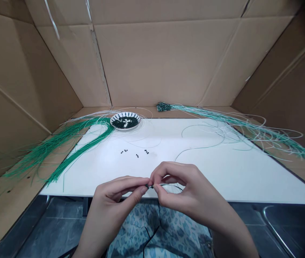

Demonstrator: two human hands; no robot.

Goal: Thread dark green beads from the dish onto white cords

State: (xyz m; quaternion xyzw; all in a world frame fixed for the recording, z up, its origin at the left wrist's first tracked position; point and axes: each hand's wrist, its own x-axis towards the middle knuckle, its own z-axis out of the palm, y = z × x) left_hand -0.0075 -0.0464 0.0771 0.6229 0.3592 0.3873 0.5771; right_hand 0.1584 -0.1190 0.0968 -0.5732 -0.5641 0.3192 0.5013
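Observation:
Above the front edge of the white table [109,165], my left hand [120,197] pinches small dark beads [147,186] between thumb and forefinger. Right beside it, my right hand [180,182] is closed in a pinch on a thin cord [172,185] that meets the beads; the fingertips of both hands nearly touch. The cord curves under my right hand, and a thin green strand [187,148] runs over the table beyond it. Several loose dark beads [137,156] lie on the table in front of my hands.
A striped-rim dish [125,115] of dark beads stands at the back. Green strands [82,148] spread at the left. A beaded bundle [163,106] with long green and white strands [238,122] stretches to the right. Cardboard walls [163,61] surround the table.

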